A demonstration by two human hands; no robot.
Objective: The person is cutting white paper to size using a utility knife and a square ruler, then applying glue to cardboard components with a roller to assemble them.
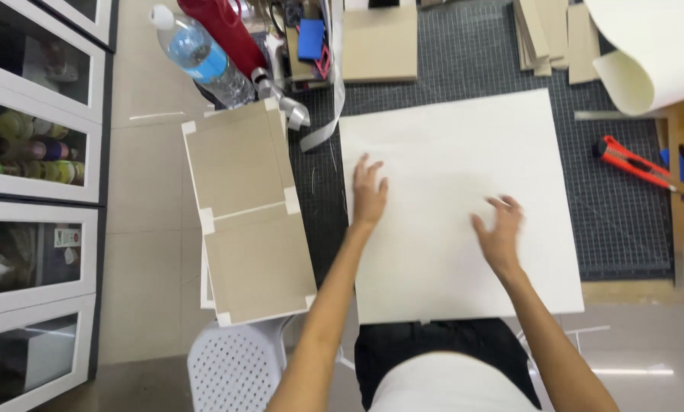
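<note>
Taped cardboard box (250, 214) sits at 9 o'clock, beside the white sheet (456, 137) on the cutting mat (624, 221). Left hand (368, 194) lies flat, fingers spread, on the sheet; right hand (500, 229) is open, blurred, gripping nothing; utility knife (635, 164) at 3 o'clock

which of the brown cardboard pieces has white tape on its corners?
The large folded cardboard panel left of the white sheet, resting over the white chair. The cardboard square and the stack of strips at the top of the cutting mat show no tape.
</note>
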